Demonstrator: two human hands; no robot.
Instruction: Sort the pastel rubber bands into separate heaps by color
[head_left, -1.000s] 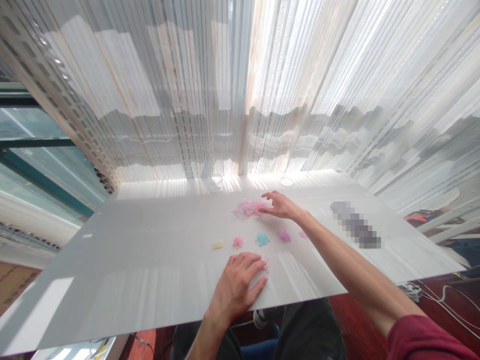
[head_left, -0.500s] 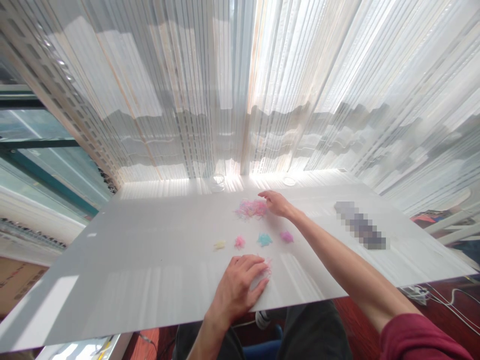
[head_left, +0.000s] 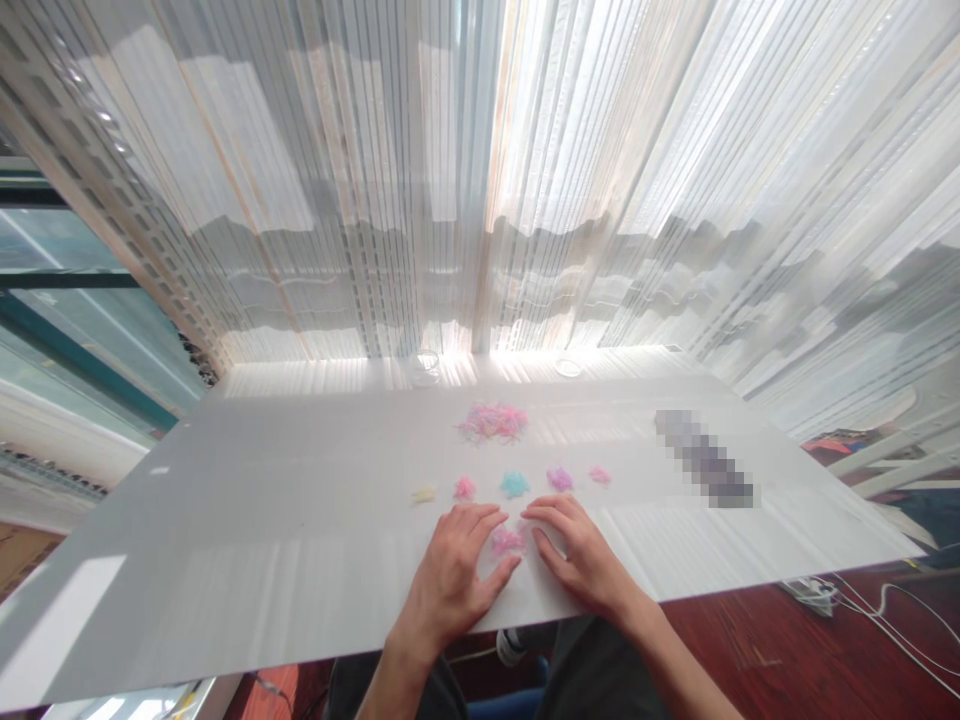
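Note:
On the white table near its front edge lies a small pile of pink and purple strands (head_left: 508, 541), between my two hands. My left hand (head_left: 459, 562) curves along its left side, thumb apart from the fingers. From the right my right hand (head_left: 576, 548) arches beside it, fingers bent and spread from the thumb. Beyond the hands runs a row of little heaps: yellow (head_left: 424, 495), pink (head_left: 465, 488), teal (head_left: 515, 484), purple (head_left: 560, 479) and a smaller pink one (head_left: 599, 475). Farther back sits a larger mixed, mostly pink heap (head_left: 493, 422).
A clear round container (head_left: 426, 367) and a clear round lid or dish (head_left: 568, 368) stand at the table's back edge by the curtain (head_left: 480, 180). A blurred-out object (head_left: 705, 460) lies on the right. White cables (head_left: 862, 600) run along the floor.
My right hand has come back from the large heap to the front pile, opposite my left hand. The small pink heap at the row's right end now shows. The view has shifted slightly.

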